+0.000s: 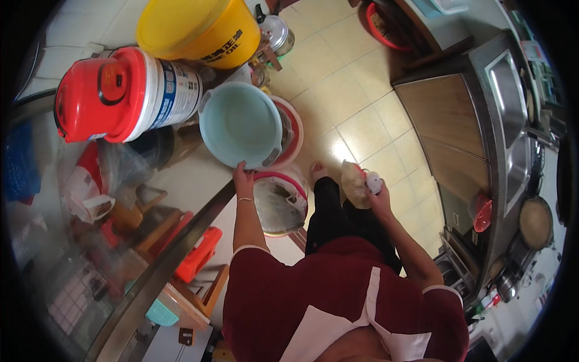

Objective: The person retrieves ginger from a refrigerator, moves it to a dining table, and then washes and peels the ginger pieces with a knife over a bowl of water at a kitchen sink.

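Note:
At the near edge of a light blue plastic basin (239, 122), my left hand (244, 177) grips the rim, fingertips showing over the inner side. The basin looks bare inside and partly covers a pink-rimmed bucket (296, 131). Below it is a bucket with a dark pink rim (279, 203), lined with a plastic bag. My right hand (380, 198) holds a bunched, pale translucent plastic bag (355, 185) with a red edge, in front of my legs. A whitish crumpled part (373, 182) sits at the fingertips. What the bag contains cannot be made out.
A yellow bucket (235, 40) and a white bucket (176, 95) with a red appliance (97, 95) on it stand at upper left. A pressure cooker (277, 32) is behind. On the right runs a counter with a steel sink (506, 99). A glass door frame (172, 258) crosses the left.

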Motion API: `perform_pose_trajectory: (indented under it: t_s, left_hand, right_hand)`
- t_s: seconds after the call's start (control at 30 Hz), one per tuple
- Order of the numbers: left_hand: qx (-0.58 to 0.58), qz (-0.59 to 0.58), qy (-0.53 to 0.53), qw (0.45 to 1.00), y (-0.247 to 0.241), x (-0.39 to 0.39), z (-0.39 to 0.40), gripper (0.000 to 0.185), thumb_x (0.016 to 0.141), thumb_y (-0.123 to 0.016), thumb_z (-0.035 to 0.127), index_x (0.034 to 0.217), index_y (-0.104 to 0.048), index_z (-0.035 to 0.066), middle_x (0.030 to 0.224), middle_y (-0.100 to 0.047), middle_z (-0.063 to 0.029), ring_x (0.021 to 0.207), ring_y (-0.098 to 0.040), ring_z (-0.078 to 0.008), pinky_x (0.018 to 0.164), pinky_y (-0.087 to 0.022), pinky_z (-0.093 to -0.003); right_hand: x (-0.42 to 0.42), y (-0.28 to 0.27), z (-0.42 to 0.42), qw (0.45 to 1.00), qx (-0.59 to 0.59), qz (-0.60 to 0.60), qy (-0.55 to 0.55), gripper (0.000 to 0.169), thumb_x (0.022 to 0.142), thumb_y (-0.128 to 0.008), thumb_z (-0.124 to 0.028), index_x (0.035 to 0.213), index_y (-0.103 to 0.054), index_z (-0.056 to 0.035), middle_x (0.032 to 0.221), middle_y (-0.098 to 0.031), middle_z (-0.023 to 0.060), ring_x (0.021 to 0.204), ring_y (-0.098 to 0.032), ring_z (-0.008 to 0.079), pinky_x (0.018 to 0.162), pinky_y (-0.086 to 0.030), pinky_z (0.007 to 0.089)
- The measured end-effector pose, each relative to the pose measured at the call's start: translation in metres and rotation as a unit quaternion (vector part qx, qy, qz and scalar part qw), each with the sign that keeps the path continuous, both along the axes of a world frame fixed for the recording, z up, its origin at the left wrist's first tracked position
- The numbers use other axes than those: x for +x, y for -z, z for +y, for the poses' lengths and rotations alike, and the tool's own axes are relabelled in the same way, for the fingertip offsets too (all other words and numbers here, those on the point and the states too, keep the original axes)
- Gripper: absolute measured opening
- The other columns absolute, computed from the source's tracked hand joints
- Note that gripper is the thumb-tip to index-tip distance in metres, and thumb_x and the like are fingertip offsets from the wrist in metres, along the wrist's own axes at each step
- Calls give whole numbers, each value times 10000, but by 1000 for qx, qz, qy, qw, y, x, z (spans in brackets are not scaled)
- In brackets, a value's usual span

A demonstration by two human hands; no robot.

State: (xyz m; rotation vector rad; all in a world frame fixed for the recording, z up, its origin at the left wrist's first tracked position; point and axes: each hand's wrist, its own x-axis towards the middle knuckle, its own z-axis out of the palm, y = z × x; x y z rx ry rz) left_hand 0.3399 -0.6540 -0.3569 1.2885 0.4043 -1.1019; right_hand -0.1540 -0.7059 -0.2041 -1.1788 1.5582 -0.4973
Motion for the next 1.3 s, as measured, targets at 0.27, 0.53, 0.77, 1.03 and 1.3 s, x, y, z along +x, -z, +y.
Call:
perform_pose_trajectory:
  t_s: [0.27,0.53,0.77,1.03,1.3]
  left_hand:
    - [-90,-7,23,996,-107,-35,22,325,912,-587,87,1223,-540,8,1248,-613,-118,1170,-592,-257,988,-493,-413]
    - [-190,-101,167,962,-260,-145,-115,246,898,-614,64,1139,-591,15,1149,-650,-80,1032,-636,-195,917,-543,-363]
    - [-275,-170,312,893,-385,-380,-267,327,910,-607,75,1229,-575,13,1204,-638,-114,1056,-653,-252,886,-567,-399]
    - [-249,-165,529,794,-435,-693,-407,245,932,-647,131,1124,-586,-8,1028,-681,-91,869,-693,-177,775,-598,-342]
    - [-187,-289,608,715,-397,-806,-547,315,847,-688,53,1045,-453,-16,922,-653,-159,712,-696,-230,606,-631,-359]
  right_hand:
    - [-51,-44,12,998,20,50,33,321,849,-673,-103,1135,-582,10,1018,-651,104,944,-618,197,851,-500,340]
    - [-127,-73,10,991,-28,-67,117,340,874,-673,-115,1186,-605,1,1062,-664,91,986,-627,198,886,-503,346]
    - [-277,-127,-23,987,-125,-81,58,427,853,-669,-88,1261,-553,-33,1103,-653,126,1063,-624,233,948,-488,352]
    - [-476,-173,-31,937,-191,-56,286,363,849,-675,-68,1198,-580,-32,1026,-650,60,947,-600,152,856,-490,307]
    - [-514,-162,-45,855,-151,-132,478,322,892,-646,-80,1197,-559,-24,1050,-614,46,940,-575,142,848,-475,289]
